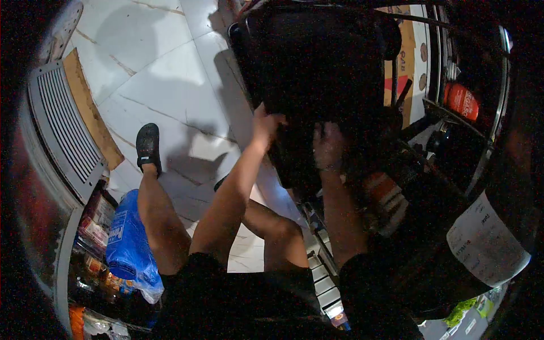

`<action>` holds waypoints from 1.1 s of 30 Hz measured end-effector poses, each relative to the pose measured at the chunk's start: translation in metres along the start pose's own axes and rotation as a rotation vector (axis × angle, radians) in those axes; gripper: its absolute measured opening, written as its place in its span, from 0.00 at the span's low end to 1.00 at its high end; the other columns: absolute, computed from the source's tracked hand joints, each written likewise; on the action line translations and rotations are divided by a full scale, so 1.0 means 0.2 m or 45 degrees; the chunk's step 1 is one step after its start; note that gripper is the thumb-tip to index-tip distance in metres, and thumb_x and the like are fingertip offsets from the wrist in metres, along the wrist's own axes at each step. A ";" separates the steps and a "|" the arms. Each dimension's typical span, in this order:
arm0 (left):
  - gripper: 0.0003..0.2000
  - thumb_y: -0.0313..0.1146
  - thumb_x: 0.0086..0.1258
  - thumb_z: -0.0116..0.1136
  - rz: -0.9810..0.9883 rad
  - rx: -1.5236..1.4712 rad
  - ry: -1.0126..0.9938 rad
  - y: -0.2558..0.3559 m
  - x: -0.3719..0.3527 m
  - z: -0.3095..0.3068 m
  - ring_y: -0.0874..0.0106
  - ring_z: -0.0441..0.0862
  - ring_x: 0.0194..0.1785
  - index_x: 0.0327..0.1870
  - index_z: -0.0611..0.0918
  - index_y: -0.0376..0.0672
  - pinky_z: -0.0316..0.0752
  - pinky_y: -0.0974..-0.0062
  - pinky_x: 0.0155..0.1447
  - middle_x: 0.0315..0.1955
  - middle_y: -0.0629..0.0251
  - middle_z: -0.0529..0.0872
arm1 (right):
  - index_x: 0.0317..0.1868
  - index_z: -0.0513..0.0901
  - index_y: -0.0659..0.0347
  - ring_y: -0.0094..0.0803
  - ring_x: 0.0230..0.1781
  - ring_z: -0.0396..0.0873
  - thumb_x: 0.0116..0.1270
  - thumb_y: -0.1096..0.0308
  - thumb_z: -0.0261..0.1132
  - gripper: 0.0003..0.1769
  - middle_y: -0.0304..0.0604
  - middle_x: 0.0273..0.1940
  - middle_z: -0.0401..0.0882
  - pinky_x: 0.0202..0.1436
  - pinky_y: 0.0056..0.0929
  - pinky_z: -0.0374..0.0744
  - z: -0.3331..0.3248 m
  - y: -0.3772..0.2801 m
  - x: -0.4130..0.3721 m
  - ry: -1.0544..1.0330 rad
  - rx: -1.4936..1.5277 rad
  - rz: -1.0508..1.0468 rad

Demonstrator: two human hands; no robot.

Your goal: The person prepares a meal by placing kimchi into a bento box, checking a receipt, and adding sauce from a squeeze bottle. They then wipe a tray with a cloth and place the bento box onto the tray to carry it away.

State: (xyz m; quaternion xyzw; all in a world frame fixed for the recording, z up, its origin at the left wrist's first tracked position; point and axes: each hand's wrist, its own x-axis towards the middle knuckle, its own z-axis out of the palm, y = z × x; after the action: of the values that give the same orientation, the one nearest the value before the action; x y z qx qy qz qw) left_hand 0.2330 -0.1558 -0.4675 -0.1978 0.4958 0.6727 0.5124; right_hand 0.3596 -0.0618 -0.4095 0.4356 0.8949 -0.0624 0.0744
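A large black object, too dark to make out in detail, fills the upper middle. My left hand is at its left edge, with the thumb and fingers apart and nothing visible between them. To the right, my right hand is in deep shadow over the lower part of the same dark object. Its fingers point up and are blurred, and whether they hold anything is hidden.
Pale tiled floor lies at the upper left. A slatted grey panel and a blue plastic package are on the left. On the right are a red packet in a rack and a sheet of paper with writing.
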 end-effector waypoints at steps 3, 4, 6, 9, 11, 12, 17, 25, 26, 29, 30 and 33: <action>0.16 0.17 0.49 0.48 -0.012 -0.158 0.061 -0.06 0.05 -0.06 0.72 0.75 0.32 0.41 0.75 0.38 0.70 0.75 0.34 0.28 0.65 0.78 | 0.42 0.77 0.68 0.47 0.40 0.77 0.61 0.64 0.61 0.15 0.56 0.41 0.78 0.43 0.41 0.74 0.14 0.09 -0.10 0.153 0.268 0.065; 0.15 0.18 0.50 0.47 -0.009 -0.284 0.047 -0.07 0.06 -0.07 0.72 0.75 0.32 0.41 0.75 0.39 0.70 0.75 0.34 0.28 0.65 0.78 | 0.43 0.77 0.68 0.44 0.44 0.76 0.62 0.63 0.60 0.16 0.55 0.44 0.78 0.46 0.41 0.73 0.17 0.13 -0.13 0.246 0.516 0.292; 0.15 0.18 0.50 0.47 -0.066 -0.281 0.076 -0.06 0.06 -0.08 0.72 0.75 0.32 0.40 0.75 0.39 0.70 0.75 0.35 0.28 0.65 0.78 | 0.47 0.76 0.66 0.41 0.50 0.73 0.64 0.63 0.57 0.16 0.53 0.50 0.75 0.51 0.41 0.71 0.03 0.14 -0.08 0.327 0.559 0.664; 0.15 0.18 0.49 0.47 -0.161 -0.253 0.129 -0.07 0.09 -0.11 0.71 0.75 0.32 0.40 0.76 0.39 0.69 0.75 0.36 0.29 0.65 0.79 | 0.53 0.74 0.61 0.36 0.60 0.65 0.68 0.61 0.49 0.18 0.46 0.58 0.69 0.61 0.40 0.65 0.09 0.41 -0.10 0.163 1.389 1.343; 0.14 0.18 0.48 0.48 -0.039 -0.228 0.120 -0.13 0.14 -0.14 0.70 0.75 0.32 0.39 0.76 0.38 0.69 0.75 0.35 0.29 0.64 0.79 | 0.56 0.73 0.59 0.35 0.64 0.61 0.69 0.61 0.45 0.20 0.42 0.62 0.66 0.65 0.40 0.62 0.16 0.58 -0.12 -0.144 2.198 1.566; 0.14 0.18 0.48 0.48 -0.031 -0.229 0.120 -0.13 0.13 -0.14 0.70 0.75 0.32 0.39 0.76 0.38 0.69 0.75 0.35 0.29 0.64 0.79 | 0.56 0.72 0.59 0.35 0.63 0.61 0.69 0.62 0.45 0.20 0.41 0.61 0.67 0.65 0.40 0.63 0.16 0.63 -0.11 0.125 2.673 2.003; 0.16 0.17 0.45 0.51 -0.015 -0.034 0.024 -0.13 0.14 -0.15 0.72 0.75 0.31 0.39 0.77 0.35 0.68 0.76 0.34 0.28 0.65 0.79 | 0.57 0.71 0.59 0.34 0.60 0.65 0.66 0.64 0.45 0.21 0.39 0.56 0.72 0.63 0.40 0.65 0.22 0.78 -0.17 2.175 4.053 3.774; 0.12 0.18 0.47 0.49 -0.063 -0.193 -0.096 0.02 -0.02 -0.01 0.72 0.75 0.28 0.34 0.77 0.37 0.68 0.75 0.31 0.26 0.64 0.79 | 0.55 0.72 0.59 0.34 0.57 0.67 0.66 0.65 0.46 0.20 0.40 0.54 0.73 0.60 0.39 0.67 0.28 0.75 -0.24 -0.074 2.531 1.814; 0.11 0.18 0.47 0.48 -0.008 -0.272 -0.048 0.09 -0.09 0.03 0.72 0.76 0.27 0.32 0.77 0.37 0.68 0.74 0.31 0.25 0.63 0.79 | 0.55 0.72 0.59 0.34 0.57 0.67 0.66 0.65 0.46 0.20 0.40 0.53 0.73 0.60 0.39 0.67 0.27 0.73 -0.25 -0.068 2.499 1.773; 0.09 0.17 0.47 0.46 0.028 -0.125 -0.238 0.05 -0.06 0.01 0.72 0.76 0.28 0.30 0.77 0.37 0.68 0.75 0.30 0.24 0.63 0.79 | 0.55 0.72 0.59 0.34 0.56 0.68 0.65 0.65 0.46 0.19 0.40 0.53 0.74 0.59 0.39 0.67 0.23 0.68 -0.29 -0.064 2.460 1.666; 0.09 0.17 0.47 0.46 0.035 -0.124 -0.238 0.06 -0.08 0.01 0.72 0.76 0.28 0.30 0.77 0.37 0.68 0.75 0.30 0.24 0.63 0.79 | 0.54 0.72 0.59 0.34 0.55 0.68 0.65 0.65 0.46 0.19 0.40 0.52 0.74 0.59 0.38 0.68 0.21 0.67 -0.30 -0.062 2.444 1.637; 0.09 0.17 0.46 0.46 -0.044 -0.221 -0.125 0.11 -0.17 0.02 0.72 0.75 0.27 0.28 0.77 0.36 0.67 0.76 0.30 0.22 0.63 0.78 | 0.54 0.73 0.59 0.34 0.54 0.69 0.65 0.65 0.47 0.19 0.40 0.51 0.74 0.58 0.38 0.68 0.11 0.61 -0.36 -0.052 2.417 1.548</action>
State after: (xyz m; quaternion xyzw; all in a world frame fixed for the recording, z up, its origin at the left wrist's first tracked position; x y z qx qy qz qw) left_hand 0.2272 -0.1689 -0.4296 -0.2168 0.4065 0.7132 0.5284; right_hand 0.5014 -0.0457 -0.4241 0.6783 0.1229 -0.6783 -0.2542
